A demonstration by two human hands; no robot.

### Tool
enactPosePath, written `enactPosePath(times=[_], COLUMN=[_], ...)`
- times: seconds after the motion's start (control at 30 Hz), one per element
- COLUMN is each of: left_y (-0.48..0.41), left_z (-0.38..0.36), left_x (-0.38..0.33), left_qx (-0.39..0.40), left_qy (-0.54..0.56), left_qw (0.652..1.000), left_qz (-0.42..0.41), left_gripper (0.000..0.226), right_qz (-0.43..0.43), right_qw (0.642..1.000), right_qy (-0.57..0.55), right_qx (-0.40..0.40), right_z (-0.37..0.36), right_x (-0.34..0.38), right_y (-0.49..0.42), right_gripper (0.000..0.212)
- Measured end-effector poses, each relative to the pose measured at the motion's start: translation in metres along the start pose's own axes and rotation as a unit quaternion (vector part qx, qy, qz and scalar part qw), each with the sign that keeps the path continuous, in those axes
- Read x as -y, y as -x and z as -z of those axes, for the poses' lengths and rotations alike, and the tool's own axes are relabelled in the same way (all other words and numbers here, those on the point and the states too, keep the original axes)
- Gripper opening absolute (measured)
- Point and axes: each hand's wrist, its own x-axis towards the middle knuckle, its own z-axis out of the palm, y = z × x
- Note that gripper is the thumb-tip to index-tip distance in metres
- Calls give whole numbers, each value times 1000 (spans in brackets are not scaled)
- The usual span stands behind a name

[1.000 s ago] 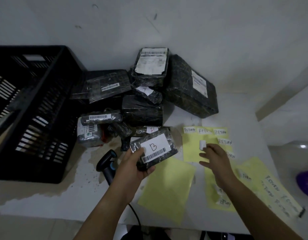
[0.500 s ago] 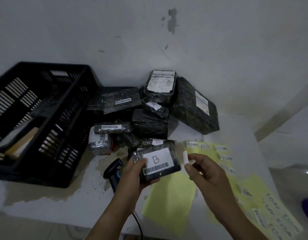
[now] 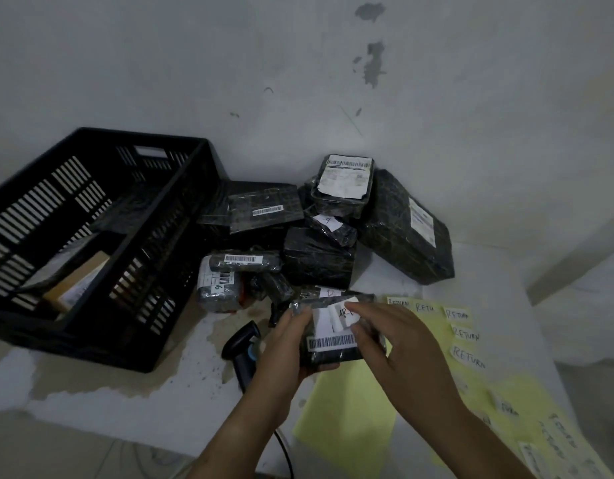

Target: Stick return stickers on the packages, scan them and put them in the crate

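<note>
My left hand (image 3: pixel 287 344) grips a small black wrapped package (image 3: pixel 333 354) with a white barcode label, held above the table's front. My right hand (image 3: pixel 398 344) holds a white return sticker (image 3: pixel 345 314) with its fingertips against the package's top face; whether the sticker touches the label I cannot tell. Its fingers hide part of the label. The black slatted crate (image 3: pixel 153 271) stands at the left with a brown box inside. A black barcode scanner (image 3: pixel 241 347) lies on the table just left of my left hand.
A heap of black wrapped packages (image 3: pixel 319 257) lies against the wall behind my hands, a large one (image 3: pixel 402 233) at its right. Yellow backing sheets (image 3: pixel 347 420) with handwritten RETURN stickers (image 3: pixel 466 333) cover the table's right side. The scanner's cable (image 3: pixel 286 451) runs off the front edge.
My right hand carried the peeled sticker from the yellow sheet over to the package and set it on the label. The left hand drew the package slightly nearer. The camera tilted up.
</note>
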Motion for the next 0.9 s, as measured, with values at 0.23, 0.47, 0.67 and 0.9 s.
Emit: enactPosePath(times=[0.23,0.47,0.67,0.9], left_y=[-5,-6,-6,-8], left_z=[-3,-3,-5,-4], left_x=[1,-2,-1,2], left_qx=[2,8,16,28], left_qy=[2,-5,4,12], left_qw=[1000,1000,1000,999], left_qz=[-4,-7,-5,-24], left_gripper=[35,36,47,50], right_qz=[50,-7,16,81], right_qw=[997,999,1000,993], right_qy=[61,-45,6,77], right_qx=[-25,-24,-18,-33], right_z=[-7,-5,-8,-12], right_x=[-4,5,2,-7], right_y=[-8,-13,-13,-11], right_gripper=[30,37,33,28])
